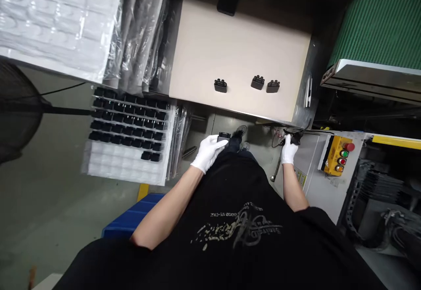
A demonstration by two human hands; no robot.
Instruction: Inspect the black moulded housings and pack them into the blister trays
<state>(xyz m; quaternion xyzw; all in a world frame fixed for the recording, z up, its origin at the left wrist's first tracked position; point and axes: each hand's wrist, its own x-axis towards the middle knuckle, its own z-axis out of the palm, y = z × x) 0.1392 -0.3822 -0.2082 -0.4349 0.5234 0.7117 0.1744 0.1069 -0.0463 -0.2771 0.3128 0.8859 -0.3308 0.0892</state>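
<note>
1. Nearest the chest, just short of the near edge of the beige work board (237, 53), the white-gloved left hand (208, 153) has its fingers pressed together around a black moulded part (223, 137), pinching it against the thumb side; the part's far end shows past the glove.
2. Also near that edge, toward the right corner, the white-gloved right hand (289, 151) reaches up with its fingers closed together beside a dark fitting (296, 138); whether it pinches the fitting, I cannot tell (the glove hides the contact). A clear plastic piece (279, 137) sits just left of it.
3. Left of the board, a white moulded tray (125, 166) holds rows of black parts (128, 123); its upper rows are full, while its lowest rows stand bare.
4. On the board, three black parts (220, 85) lie apart from the tray, two of them close together.
5. Right of the board, a yellow control box (335, 155) carries red and green buttons; farther off, past the board's far right corner, runs a green conveyor belt (378, 22).
</note>
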